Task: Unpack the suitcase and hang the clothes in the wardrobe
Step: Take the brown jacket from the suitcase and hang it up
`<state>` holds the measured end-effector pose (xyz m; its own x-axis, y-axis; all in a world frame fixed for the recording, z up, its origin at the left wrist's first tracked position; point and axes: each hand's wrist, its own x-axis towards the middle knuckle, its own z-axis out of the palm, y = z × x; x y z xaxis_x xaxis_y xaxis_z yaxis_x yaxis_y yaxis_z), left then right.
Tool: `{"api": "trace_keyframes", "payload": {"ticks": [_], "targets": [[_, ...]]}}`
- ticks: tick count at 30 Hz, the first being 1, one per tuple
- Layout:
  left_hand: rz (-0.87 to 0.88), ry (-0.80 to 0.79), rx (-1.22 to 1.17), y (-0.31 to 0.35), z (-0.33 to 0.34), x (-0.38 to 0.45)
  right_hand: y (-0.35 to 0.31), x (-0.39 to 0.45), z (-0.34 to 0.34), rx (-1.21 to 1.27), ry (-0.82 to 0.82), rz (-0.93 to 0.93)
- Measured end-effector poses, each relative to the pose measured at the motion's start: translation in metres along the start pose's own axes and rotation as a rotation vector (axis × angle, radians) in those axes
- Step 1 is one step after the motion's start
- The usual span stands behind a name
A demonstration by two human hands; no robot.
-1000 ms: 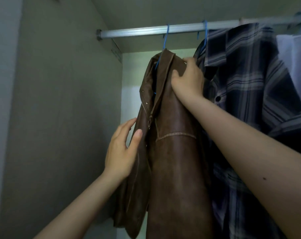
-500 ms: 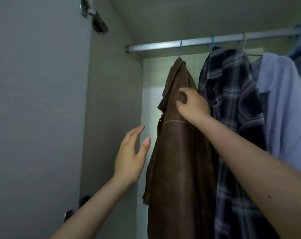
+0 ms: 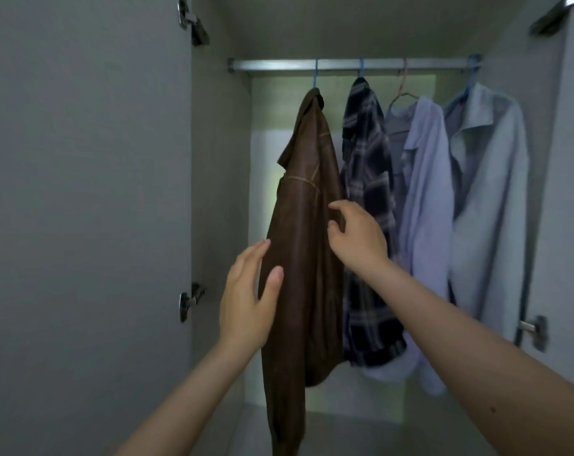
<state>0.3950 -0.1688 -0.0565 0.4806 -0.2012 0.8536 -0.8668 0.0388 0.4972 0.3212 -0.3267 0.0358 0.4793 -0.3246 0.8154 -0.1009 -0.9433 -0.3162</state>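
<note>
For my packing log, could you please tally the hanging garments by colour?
Brown: 1, the jacket
Dark plaid: 1, the shirt
Lilac: 1, the shirt
Pale grey-blue: 1, the coat
Total: 4

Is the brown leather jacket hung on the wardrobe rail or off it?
Hung: the brown leather jacket dangles from a blue hanger hook over the metal rail.

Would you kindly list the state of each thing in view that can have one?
Brown leather jacket: hanging on a blue hanger, leftmost.
Dark plaid shirt: hanging.
Pale lilac shirt: hanging.
Light grey coat: hanging, rightmost.
Left wardrobe door: open.
Left hand: open, beside the jacket.
Right hand: fingers loosely curled, empty.
</note>
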Motion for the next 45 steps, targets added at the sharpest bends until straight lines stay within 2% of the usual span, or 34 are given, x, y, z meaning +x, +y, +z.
{"api": "trace_keyframes", "payload": {"ticks": [8,14,18,25,28,30,33,38,45], "targets": [[-0.078,0.02,-0.074,0.063,-0.008,-0.061,-0.002,-0.079,-0.072,0.056,-0.011,0.107],[-0.161,-0.031,-0.008,0.101,-0.027,-0.114,0.003,-0.147,-0.12,0.179,0.187,0.137],[-0.172,-0.026,0.075,0.115,-0.058,-0.142,-0.003,-0.176,-0.137,0.162,0.132,0.213],[-0.172,-0.036,0.196,0.096,-0.127,-0.162,-0.032,-0.218,-0.145,0.138,0.043,0.293],[-0.078,-0.047,0.327,0.08,-0.158,-0.172,-0.039,-0.232,-0.134,0.122,0.046,0.341],[-0.054,0.008,0.406,0.07,-0.172,-0.179,-0.039,-0.244,-0.13,0.12,0.045,0.382],[-0.24,0.127,0.393,0.054,-0.194,-0.189,-0.038,-0.262,-0.123,0.111,0.01,0.419],[-0.481,0.194,0.379,0.04,-0.217,-0.2,-0.05,-0.284,-0.137,0.098,-0.007,0.429],[-0.625,0.145,0.401,0.033,-0.224,-0.205,-0.047,-0.334,-0.166,0.104,0.016,0.509]]}}
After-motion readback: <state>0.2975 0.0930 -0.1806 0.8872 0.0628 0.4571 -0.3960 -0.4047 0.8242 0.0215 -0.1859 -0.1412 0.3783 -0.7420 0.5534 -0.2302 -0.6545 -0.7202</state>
